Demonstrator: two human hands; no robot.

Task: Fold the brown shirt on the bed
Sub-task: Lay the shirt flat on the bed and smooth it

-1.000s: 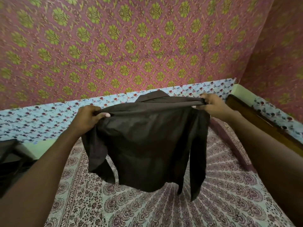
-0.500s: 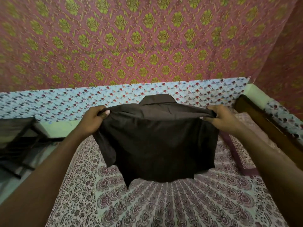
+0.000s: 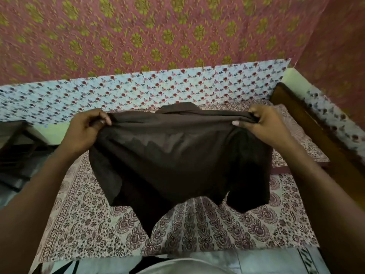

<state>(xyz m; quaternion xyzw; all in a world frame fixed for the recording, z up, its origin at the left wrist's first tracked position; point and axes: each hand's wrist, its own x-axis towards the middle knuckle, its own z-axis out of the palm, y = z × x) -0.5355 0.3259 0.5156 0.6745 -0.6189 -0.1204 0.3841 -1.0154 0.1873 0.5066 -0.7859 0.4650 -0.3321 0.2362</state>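
Two hands hold our brown shirt (image 3: 177, 165) up over the bed (image 3: 197, 234). Our left hand (image 3: 85, 129) pinches one shoulder, with fingers curled tight on the cloth. Our right hand (image 3: 264, 125) grips the other shoulder the same way. The shirt hangs down, and its collar points at the flowery wall (image 3: 138, 36).

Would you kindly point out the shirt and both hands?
shirt (image 3: 177, 161): head view, middle of its cloth.
left hand (image 3: 87, 127): head view, back of hand.
right hand (image 3: 264, 125): head view, back of hand.
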